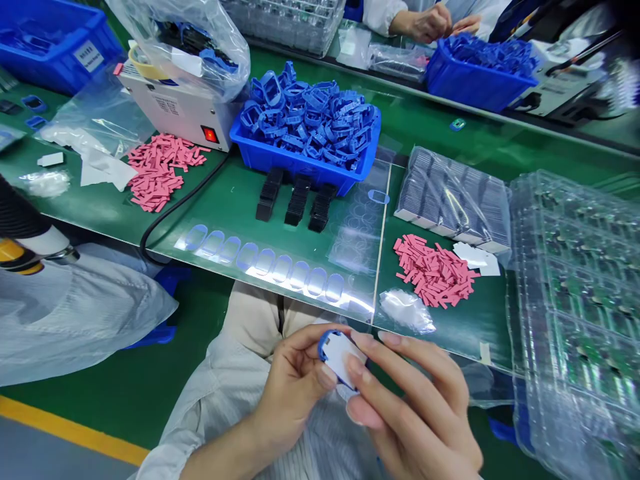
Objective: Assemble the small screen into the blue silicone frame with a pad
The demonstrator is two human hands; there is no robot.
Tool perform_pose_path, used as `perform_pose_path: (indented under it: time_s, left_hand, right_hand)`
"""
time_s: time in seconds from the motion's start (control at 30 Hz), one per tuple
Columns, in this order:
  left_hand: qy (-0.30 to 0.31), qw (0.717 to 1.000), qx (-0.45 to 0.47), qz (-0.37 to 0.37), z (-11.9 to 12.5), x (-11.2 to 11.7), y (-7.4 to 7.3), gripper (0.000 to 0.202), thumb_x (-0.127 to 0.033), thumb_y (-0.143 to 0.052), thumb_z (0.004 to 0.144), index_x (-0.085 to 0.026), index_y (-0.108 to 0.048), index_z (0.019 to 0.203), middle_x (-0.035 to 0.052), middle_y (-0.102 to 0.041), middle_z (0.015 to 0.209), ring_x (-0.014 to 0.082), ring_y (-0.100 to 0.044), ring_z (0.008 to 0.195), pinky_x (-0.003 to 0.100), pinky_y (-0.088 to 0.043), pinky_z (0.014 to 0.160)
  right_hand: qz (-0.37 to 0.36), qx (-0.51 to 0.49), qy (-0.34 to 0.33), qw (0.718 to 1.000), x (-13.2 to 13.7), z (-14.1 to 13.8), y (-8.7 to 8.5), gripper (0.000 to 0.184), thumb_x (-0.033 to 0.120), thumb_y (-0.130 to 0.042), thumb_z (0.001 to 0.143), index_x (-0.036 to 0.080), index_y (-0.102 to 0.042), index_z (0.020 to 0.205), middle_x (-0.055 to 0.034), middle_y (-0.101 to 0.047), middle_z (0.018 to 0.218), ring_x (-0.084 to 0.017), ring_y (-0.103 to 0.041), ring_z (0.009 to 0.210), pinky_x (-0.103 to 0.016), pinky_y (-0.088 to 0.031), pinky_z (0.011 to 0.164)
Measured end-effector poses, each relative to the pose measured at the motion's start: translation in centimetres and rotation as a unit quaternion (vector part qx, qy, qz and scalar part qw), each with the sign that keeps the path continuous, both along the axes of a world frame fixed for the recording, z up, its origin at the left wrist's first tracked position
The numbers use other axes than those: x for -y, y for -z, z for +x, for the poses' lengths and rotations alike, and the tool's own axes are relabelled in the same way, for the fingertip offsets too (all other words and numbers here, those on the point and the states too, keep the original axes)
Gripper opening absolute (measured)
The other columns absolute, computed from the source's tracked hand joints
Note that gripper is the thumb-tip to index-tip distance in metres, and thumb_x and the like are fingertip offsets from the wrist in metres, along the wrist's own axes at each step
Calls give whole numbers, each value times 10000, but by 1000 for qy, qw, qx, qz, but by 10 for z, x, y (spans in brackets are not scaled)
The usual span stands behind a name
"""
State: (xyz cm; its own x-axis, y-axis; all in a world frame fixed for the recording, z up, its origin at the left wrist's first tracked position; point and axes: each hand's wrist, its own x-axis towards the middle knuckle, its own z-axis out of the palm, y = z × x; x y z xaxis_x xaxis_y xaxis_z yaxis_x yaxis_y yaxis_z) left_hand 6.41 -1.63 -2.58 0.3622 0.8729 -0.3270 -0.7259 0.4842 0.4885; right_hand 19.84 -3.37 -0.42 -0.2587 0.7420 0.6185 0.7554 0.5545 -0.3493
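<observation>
Above my lap I hold a small rounded blue plastic housing [324, 345] with a flat white piece [339, 355] set in its face. My left hand [287, 383] grips the housing from the left, thumb along its lower edge. From the right, my right hand [420, 413] closes on it, one fingertip on the white piece and the thumb low near the lower edge. Part of the housing is hidden by my fingers. Beyond my hands, a row of clear oval films [283, 268] lies along the table's front edge.
A blue bin [305, 167] heaped with blue frames stands behind stacks of black pieces [297, 200]. Pink strips lie in a left pile [160, 170] and a right pile [435, 270]. Bagged grey stacks [455, 197] and clear trays [575, 287] are right. A co-worker's hands [430, 23] show behind.
</observation>
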Motion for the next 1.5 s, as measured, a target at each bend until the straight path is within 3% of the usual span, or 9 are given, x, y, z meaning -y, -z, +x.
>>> perform_pose_path:
  time_s: [0.17, 0.27, 0.33, 0.63, 0.77, 0.9, 1.07, 1.3, 1.5]
  left_hand:
    - [36, 998, -5, -58, -5, -4, 5, 311, -429, -770, 668, -233, -754, 909, 13, -779, 854, 106, -716, 772, 114, -535, 674]
    - [42, 996, -18, -73, -11, -5, 11, 333, -437, -767, 666, -232, -746, 928, 16, -775, 887, 123, -714, 815, 147, -559, 699]
    - [46, 996, -23, -77, -15, -4, 14, 339, -428, -768, 668, -234, -740, 945, 7, -772, 893, 116, -708, 830, 150, -561, 722]
    - [57, 996, -28, -59, -23, -5, 19, 330, -431, -740, 700, -240, -730, 968, 13, -770, 917, 128, -702, 862, 152, -557, 730]
    - [49, 997, -7, -55, -20, -9, 13, 313, -419, -746, 700, -223, -735, 944, 12, -773, 882, 119, -711, 816, 147, -560, 710]
    - [61, 997, 19, -46, -12, -15, 5, 306, -415, -742, 708, -218, -737, 942, 8, -775, 866, 108, -717, 797, 133, -557, 703]
    - [73, 995, 58, -26, -3, -19, -2, 332, -429, -729, 724, -209, -731, 973, 2, -776, 882, 103, -718, 797, 127, -556, 686]
    - [94, 992, 71, -40, -1, -15, -7, 343, -465, -728, 702, -218, -743, 940, -7, -780, 820, 82, -715, 730, 118, -557, 658]
    - [98, 991, 71, -48, -2, -14, -11, 343, -464, -738, 689, -215, -745, 925, 3, -782, 836, 81, -713, 743, 131, -562, 687]
  right_hand:
    - [-40, -42, 6, 998, -9, 21, 18, 277, 339, -451, 950, 165, -643, 1047, -104, -611, 1119, -242, -577, 1002, -392, -472, 811]
    - [-30, -37, 169, 984, -27, 60, 41, 60, 224, -618, 859, 192, -649, 899, -47, -659, 874, -201, -606, 833, -360, -469, 753]
    - [-29, 33, 262, 964, -41, 88, 57, 150, 323, -652, 836, 180, -663, 880, -62, -661, 838, -219, -597, 806, -375, -459, 731]
    - [-59, 136, 243, 959, -64, 116, 81, 168, 336, -635, 847, 198, -719, 802, -55, -701, 869, -220, -573, 831, -356, -392, 687]
    - [-7, 91, 228, 969, -64, 116, 76, 88, 215, -618, 849, 234, -704, 842, -27, -711, 888, -219, -592, 815, -372, -392, 690]
    - [44, -32, 204, 977, -48, 89, 47, 146, 155, -594, 850, 273, -661, 904, -17, -680, 897, -237, -621, 835, -423, -445, 755]
    - [-80, -281, -29, 956, -24, 36, 13, 131, 140, -547, 871, 219, -652, 869, -50, -644, 952, -229, -589, 925, -400, -481, 777]
    - [-129, -299, -91, 941, -25, 20, 18, 113, 171, -530, 908, 193, -638, 886, -36, -631, 999, -190, -559, 995, -359, -481, 831]
    - [12, -136, -76, 988, -25, 22, 12, 173, 88, -540, 866, 187, -667, 802, -40, -644, 1014, -217, -576, 964, -375, -488, 727]
